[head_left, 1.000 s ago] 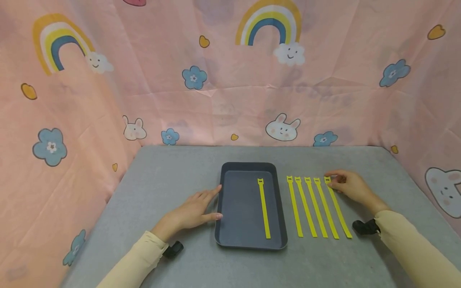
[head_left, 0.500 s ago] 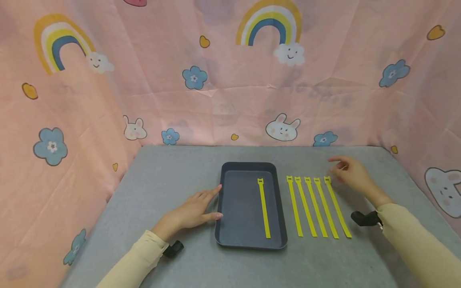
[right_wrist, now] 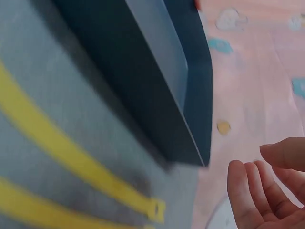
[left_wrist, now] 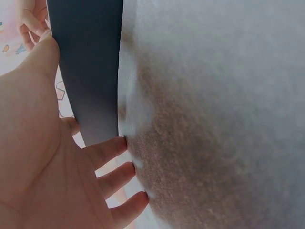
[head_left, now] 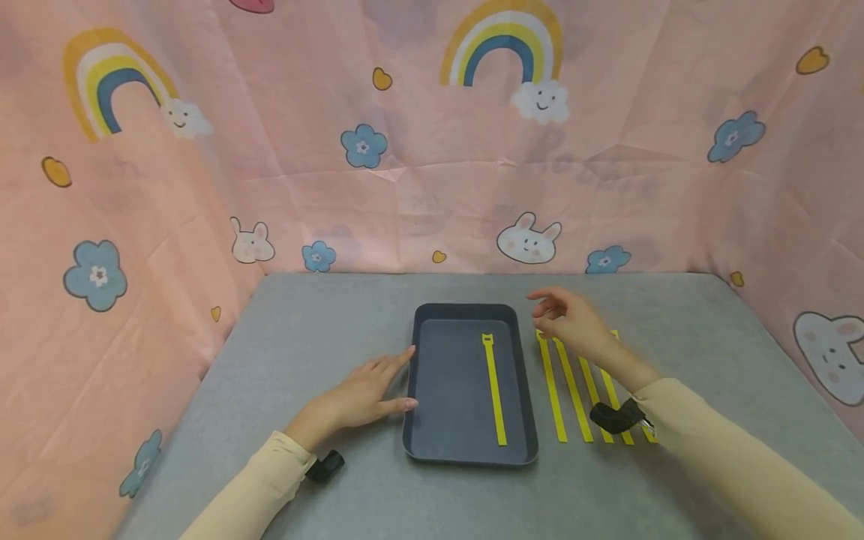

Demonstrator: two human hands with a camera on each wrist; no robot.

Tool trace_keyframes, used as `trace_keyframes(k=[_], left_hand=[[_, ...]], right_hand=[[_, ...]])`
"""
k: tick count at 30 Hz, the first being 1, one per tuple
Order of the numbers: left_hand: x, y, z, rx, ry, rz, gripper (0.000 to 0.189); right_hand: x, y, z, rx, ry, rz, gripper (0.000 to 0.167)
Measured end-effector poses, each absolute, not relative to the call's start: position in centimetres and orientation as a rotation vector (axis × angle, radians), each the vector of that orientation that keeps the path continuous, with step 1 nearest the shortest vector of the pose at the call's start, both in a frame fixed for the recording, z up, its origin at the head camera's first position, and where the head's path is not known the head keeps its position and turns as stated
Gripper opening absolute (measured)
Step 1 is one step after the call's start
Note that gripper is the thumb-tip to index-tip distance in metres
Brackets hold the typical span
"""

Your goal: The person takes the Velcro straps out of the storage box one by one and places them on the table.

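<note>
A dark grey rectangular tray [head_left: 445, 390] lies on the table, with one yellow cable strap [head_left: 495, 390] with a slotted head inside, along its right side. Straightened fingers of my left hand [head_left: 354, 394] touch the tray's left edge; the left wrist view shows its fingertips against the outer wall. Several more yellow straps [head_left: 553, 397] lie in a row right of the tray, partly covered by my right hand and forearm. Held above their heads, near the tray's far right corner, my right hand [head_left: 570, 321] has loosely bent fingers and nothing between them, as the right wrist view [right_wrist: 267, 186] shows.
The grey table [head_left: 324, 315] extends around the tray on every side. A pink patterned cloth [head_left: 418, 187] hangs behind it and at both sides. Black wrist cameras [head_left: 326, 466] sit on both wrists.
My right hand lifted off the head of the rightmost strap, then moved left over the row toward the tray. The straps stay where they were; my left hand keeps its place.
</note>
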State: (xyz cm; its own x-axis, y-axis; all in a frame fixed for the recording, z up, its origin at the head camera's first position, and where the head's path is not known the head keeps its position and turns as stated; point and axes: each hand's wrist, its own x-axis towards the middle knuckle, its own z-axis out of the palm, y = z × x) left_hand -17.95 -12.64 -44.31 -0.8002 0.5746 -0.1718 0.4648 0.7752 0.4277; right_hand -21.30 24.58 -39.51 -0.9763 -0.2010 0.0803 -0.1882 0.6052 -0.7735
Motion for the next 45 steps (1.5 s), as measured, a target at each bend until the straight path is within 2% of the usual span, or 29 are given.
trace_keyframes(k=[10,16,26,45], left_hand=[[-17.9,-12.6,-44.2,0.786,2.67,0.533,0.089],[-17.8,-12.6,-44.2,0.799,2.67,0.537,0.088],[-17.8,-12.6,-44.1,0.784,2.668,0.552,0.088],[-17.9,-12.6,-44.2,0.763,2.674,0.526,0.089]], right_hand=[[-21.1,19.5,-41.2,-0.531,2.801,-1.234,0.041],[-21.1,17.8,-42.4,-0.537,2.806,-1.059,0.044],[-20.8,16.5,-43.1,-0.52,2.812,-0.863,0.047],[-21.5,14.6,-42.5,-0.54,2.653,-0.922,0.045]])
